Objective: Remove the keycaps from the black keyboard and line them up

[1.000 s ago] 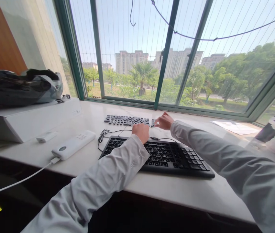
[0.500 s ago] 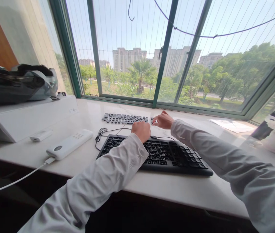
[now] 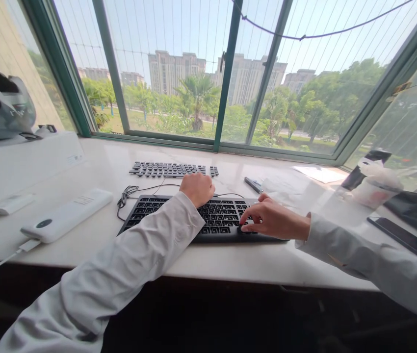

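Observation:
A black keyboard (image 3: 164, 215) lies on the white window-sill counter (image 3: 230, 262). My left hand (image 3: 196, 189) rests curled in a loose fist at the keyboard's far edge, and I cannot make out anything in it. My right hand (image 3: 273, 219) lies over the keyboard's right part, its fingertips pinched together on the keys. Behind the keyboard, rows of loose black keycaps (image 3: 169, 169) are laid out on the counter. The keyboard's black cable (image 3: 129, 191) is coiled at its far left corner.
A white power bank (image 3: 66, 215) with a white cable lies left of the keyboard, a smaller white device (image 3: 8, 204) beyond it. A white box (image 3: 24, 159) carries a helmet (image 3: 0, 105). At the right are a black pen-like tool (image 3: 253, 185), papers (image 3: 317, 172), a phone (image 3: 405, 239) and a cup (image 3: 374, 184).
My right hand has drawn back from the loose keycaps to the keyboard's right part. The view has swung to the right. My left hand has stayed at the keyboard's far edge.

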`<state>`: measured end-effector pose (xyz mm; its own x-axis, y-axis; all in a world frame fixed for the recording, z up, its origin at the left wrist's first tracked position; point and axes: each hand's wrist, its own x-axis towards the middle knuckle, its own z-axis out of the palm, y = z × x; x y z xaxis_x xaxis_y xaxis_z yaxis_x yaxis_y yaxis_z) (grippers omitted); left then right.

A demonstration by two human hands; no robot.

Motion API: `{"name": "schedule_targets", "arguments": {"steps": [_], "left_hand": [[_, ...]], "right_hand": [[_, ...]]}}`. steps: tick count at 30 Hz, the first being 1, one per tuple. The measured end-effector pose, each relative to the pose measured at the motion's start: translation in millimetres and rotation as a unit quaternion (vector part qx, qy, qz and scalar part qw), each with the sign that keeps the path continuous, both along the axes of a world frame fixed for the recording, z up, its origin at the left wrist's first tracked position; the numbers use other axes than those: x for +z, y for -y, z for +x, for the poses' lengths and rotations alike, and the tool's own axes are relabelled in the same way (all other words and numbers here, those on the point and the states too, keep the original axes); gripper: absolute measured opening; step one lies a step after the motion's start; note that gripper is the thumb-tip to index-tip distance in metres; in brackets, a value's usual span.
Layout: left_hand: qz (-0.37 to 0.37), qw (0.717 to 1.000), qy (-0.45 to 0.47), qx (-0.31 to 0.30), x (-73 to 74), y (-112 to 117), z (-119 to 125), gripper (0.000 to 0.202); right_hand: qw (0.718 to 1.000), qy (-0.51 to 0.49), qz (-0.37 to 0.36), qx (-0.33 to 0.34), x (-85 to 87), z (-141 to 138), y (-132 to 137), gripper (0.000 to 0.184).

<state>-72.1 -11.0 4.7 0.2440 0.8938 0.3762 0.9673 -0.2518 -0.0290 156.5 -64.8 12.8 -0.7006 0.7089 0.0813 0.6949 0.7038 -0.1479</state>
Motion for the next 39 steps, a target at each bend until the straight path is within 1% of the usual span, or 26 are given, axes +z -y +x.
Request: {"name": "schedule_targets", "arguments": {"steps": [4, 12, 17, 19, 21, 23, 25, 27, 29, 31, 33, 36, 39], "left_hand": [[0.003, 1.0, -0.005, -0.003, -1.2, -1, -1, 0.04], [0.004, 1.0, -0.002, -0.013, -3.3, -1, -1, 0.041], [0.024, 0.999, 0.007, -0.036, -4.6, -1, 0, 0.039], [0.034, 0.996, 0.015, -0.081, -5.0, 1, 1, 0.039], [0.042, 0.983, 0.02, -0.176, -5.2, 5, 2, 0.038], [0.041, 0.956, 0.023, -0.289, -5.1, 10, 4, 0.035], [0.033, 0.925, 0.033, -0.378, -4.8, 16, 6, 0.031], [0.016, 0.897, 0.054, -0.438, -4.4, 24, 8, 0.027], [-0.008, 0.87, 0.074, -0.487, -4.2, 31, 10, 0.024], [-0.024, 0.848, 0.089, -0.521, -4.9, 36, 12, 0.023], [-0.026, 0.837, 0.097, -0.538, -6.5, 39, 13, 0.025], [-0.019, 0.838, 0.095, -0.537, -9.2, 39, 14, 0.026], [-0.007, 0.844, 0.079, -0.531, -9.9, 39, 14, 0.027]], "right_hand": [[1.0, 0.001, 0.005, 0.004, -1.3, 1, 0, 0.02], [0.998, 0.057, 0.032, 0.007, 12.6, -12, 8, 0.009], [0.995, 0.082, 0.054, 0.007, 15.1, -20, 7, 0.003], [0.995, 0.08, 0.05, 0.006, 14.4, -21, 6, 0.003], [0.997, 0.066, 0.039, 0.0, 12.6, -20, 4, 0.005], [0.999, 0.041, 0.021, -0.01, 9.5, -17, 4, 0.009], [1.0, 0.014, 0.016, -0.019, 5.2, -13, 5, 0.011], [0.999, -0.004, 0.032, -0.015, -0.3, -8, 8, 0.013], [0.997, -0.008, 0.072, 0.016, -6.5, -3, 11, 0.017], [0.99, -0.002, 0.123, 0.063, -13.1, 1, 15, 0.025], [0.979, 0.008, 0.176, 0.098, -19.6, 5, 20, 0.032], [0.967, 0.012, 0.225, 0.115, -27.8, 10, 27, 0.033], [0.964, 0.002, 0.236, 0.12, -33.4, 15, 30, 0.029]]}}
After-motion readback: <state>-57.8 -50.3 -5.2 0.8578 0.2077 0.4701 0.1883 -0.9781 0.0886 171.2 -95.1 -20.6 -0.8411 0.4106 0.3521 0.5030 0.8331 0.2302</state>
